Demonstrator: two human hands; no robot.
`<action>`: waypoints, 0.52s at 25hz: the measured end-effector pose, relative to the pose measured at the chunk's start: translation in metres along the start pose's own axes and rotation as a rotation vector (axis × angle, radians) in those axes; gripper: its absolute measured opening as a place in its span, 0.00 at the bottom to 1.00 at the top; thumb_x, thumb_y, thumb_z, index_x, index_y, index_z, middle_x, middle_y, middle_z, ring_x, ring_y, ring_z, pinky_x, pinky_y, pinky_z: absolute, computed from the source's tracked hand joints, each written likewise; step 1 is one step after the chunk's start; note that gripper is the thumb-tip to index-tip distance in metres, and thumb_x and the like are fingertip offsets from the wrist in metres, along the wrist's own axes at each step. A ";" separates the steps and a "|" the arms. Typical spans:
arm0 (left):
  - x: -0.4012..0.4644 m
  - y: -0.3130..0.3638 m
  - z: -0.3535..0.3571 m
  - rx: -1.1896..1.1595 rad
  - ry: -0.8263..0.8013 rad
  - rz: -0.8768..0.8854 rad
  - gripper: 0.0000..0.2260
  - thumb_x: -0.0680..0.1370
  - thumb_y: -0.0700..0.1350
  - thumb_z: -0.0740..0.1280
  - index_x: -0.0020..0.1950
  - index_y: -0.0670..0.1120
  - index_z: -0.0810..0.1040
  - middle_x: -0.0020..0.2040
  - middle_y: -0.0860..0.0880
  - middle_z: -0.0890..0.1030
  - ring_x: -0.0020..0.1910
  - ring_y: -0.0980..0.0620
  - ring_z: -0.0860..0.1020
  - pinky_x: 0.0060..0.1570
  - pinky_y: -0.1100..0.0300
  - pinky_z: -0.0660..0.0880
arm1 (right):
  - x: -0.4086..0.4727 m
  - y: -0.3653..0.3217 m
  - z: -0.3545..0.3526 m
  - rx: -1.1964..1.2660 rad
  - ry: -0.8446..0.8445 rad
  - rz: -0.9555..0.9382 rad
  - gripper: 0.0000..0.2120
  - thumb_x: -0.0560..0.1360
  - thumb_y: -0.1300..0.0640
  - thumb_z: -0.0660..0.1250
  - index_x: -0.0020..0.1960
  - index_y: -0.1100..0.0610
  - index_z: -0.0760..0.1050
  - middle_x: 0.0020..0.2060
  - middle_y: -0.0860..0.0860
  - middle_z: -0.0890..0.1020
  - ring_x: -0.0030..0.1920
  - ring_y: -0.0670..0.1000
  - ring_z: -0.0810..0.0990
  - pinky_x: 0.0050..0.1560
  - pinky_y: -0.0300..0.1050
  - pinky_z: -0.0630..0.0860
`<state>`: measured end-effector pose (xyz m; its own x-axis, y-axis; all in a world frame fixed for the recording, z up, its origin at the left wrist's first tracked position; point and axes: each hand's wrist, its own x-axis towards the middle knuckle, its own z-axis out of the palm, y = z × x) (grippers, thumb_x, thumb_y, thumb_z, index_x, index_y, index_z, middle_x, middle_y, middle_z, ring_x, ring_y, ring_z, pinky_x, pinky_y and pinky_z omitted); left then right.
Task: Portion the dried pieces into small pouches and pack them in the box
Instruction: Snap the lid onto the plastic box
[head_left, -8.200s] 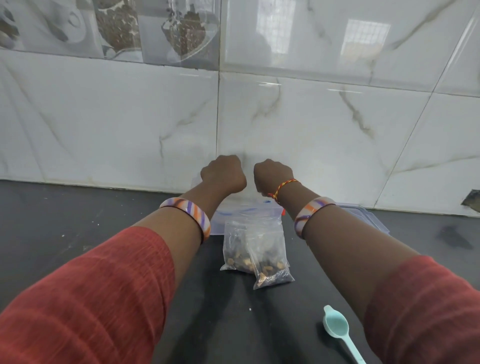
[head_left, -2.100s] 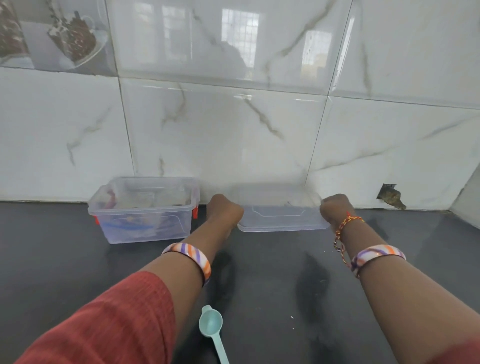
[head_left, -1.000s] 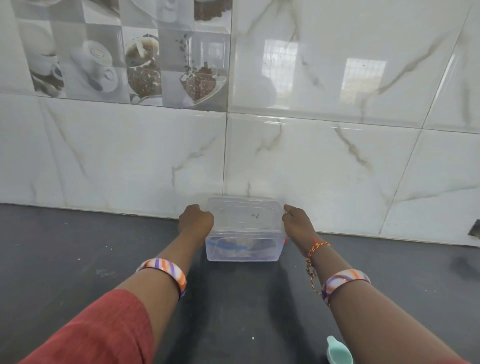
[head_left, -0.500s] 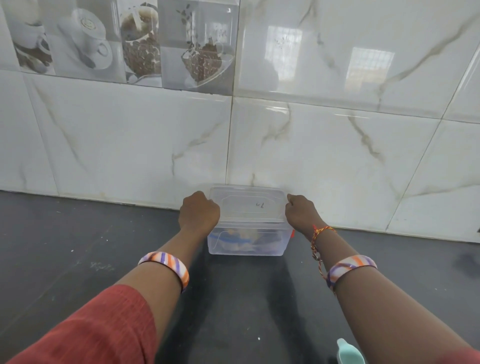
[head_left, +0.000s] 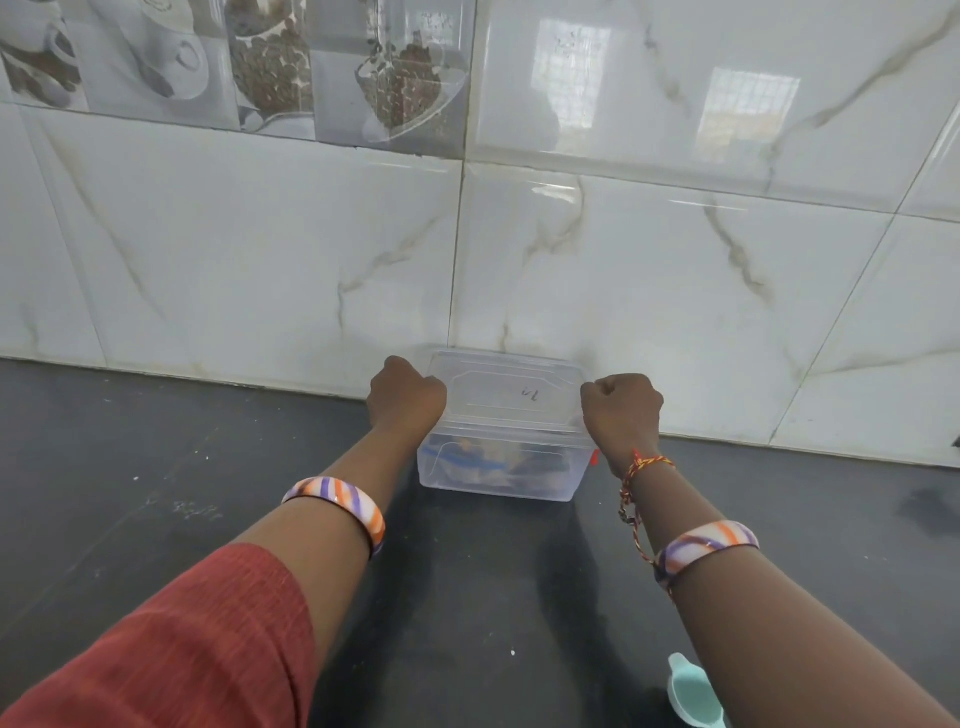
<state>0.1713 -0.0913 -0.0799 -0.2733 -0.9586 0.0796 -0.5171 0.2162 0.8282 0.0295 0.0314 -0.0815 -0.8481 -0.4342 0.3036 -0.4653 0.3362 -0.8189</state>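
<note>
A clear plastic box (head_left: 498, 480) with its clear lid (head_left: 506, 395) on stands on the dark counter, close to the tiled wall. Through its front wall I see pouches with blue strips and dark pieces inside. My left hand (head_left: 406, 397) is curled against the box's left end at lid height. My right hand (head_left: 622, 413) is curled against the right end, just above a red latch (head_left: 595, 457). Both hands press on the lid's edges; the fingertips are hidden.
A pale teal spoon (head_left: 693, 699) lies on the counter (head_left: 156, 493) at the bottom right, partly under my right forearm. The white marble-pattern tiled wall (head_left: 623, 260) rises right behind the box.
The lid that lay apart on the counter now sits on the box. Over the last second my hands have stayed at the box's two ends, closing into fists on the lid's edges.
</note>
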 end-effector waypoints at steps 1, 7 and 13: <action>-0.002 0.001 0.000 -0.004 0.009 0.002 0.14 0.78 0.40 0.60 0.63 0.37 0.69 0.60 0.41 0.75 0.58 0.43 0.75 0.45 0.59 0.67 | -0.001 0.000 0.000 -0.002 0.019 -0.004 0.19 0.70 0.65 0.59 0.25 0.57 0.54 0.24 0.53 0.56 0.27 0.52 0.54 0.29 0.41 0.54; -0.005 0.008 0.005 -0.007 0.016 0.027 0.12 0.78 0.38 0.61 0.61 0.37 0.69 0.57 0.40 0.76 0.51 0.45 0.76 0.44 0.59 0.69 | -0.010 -0.003 -0.001 -0.036 0.072 0.059 0.08 0.73 0.60 0.60 0.45 0.59 0.79 0.42 0.60 0.79 0.44 0.63 0.76 0.43 0.46 0.73; -0.006 0.006 0.004 0.136 0.015 0.114 0.12 0.80 0.41 0.60 0.61 0.37 0.69 0.58 0.39 0.76 0.57 0.41 0.76 0.46 0.58 0.69 | -0.008 -0.002 0.000 -0.146 -0.005 0.104 0.11 0.74 0.59 0.58 0.34 0.50 0.70 0.34 0.51 0.72 0.43 0.62 0.70 0.45 0.44 0.68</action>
<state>0.1663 -0.0833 -0.0779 -0.3248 -0.9290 0.1772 -0.5887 0.3453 0.7309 0.0376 0.0340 -0.0825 -0.8927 -0.3942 0.2183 -0.4070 0.4973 -0.7662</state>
